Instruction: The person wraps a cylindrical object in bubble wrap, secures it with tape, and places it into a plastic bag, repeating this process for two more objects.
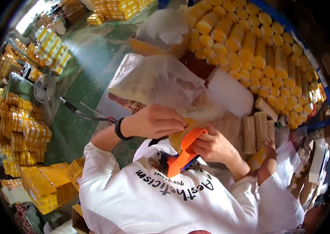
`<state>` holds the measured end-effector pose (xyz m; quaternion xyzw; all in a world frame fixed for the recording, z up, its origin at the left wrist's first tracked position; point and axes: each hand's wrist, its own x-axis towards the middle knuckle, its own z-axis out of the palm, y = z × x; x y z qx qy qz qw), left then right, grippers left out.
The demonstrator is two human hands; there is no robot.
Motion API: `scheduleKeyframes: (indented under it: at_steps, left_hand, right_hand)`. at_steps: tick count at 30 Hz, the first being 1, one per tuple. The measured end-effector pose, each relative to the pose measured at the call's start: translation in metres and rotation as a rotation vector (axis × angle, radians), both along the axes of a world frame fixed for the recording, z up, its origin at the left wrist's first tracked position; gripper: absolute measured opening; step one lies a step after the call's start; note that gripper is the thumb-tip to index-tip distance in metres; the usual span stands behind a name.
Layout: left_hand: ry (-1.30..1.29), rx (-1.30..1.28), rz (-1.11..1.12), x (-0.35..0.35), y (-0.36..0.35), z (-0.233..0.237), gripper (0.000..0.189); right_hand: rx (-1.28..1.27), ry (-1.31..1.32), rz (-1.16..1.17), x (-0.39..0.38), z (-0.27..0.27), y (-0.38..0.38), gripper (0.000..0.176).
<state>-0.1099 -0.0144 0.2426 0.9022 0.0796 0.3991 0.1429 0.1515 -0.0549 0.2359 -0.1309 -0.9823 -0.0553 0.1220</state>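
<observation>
My right hand [213,145] is wrapped round the handle of an orange tape dispenser [188,150], held just in front of my chest. A roll of yellow tape [176,139] sits on the dispenser's far left side, partly hidden. My left hand [158,121], with a black band at the wrist, reaches over the top of the roll. Its fingers are bent and pressed together near the roll; what they pinch is too small to make out. Beyond both hands lies a sheet of clear plastic [165,82] draped over a carton.
Stacked yellow-ended rolls [246,50] rise at the back right, with brown rolls [254,132] below them. A white roll [231,91] lies near the plastic. Another person's hand [268,154] is at my right. Yellow-taped cartons [42,187] and a fan [45,89] stand left.
</observation>
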Motion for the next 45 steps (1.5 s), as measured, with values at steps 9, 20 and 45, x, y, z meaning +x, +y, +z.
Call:
scheduleKeyframes:
  at_steps: [9, 20, 45]
  left_hand:
    - [0.205, 0.372, 0.097, -0.001, -0.001, 0.003, 0.008]
    - [0.241, 0.188, 0.008, -0.019, -0.003, -0.001, 0.015]
    - [0.198, 0.181, 0.206, -0.014, 0.0, -0.018, 0.025]
  right_hand:
    - [-0.189, -0.057, -0.018, -0.006, -0.007, 0.0, 0.02]
    - [-0.138, 0.027, 0.114, -0.03, -0.01, 0.016, 0.027]
    - [-0.25, 0.089, -0.011, -0.01, -0.005, 0.004, 0.024]
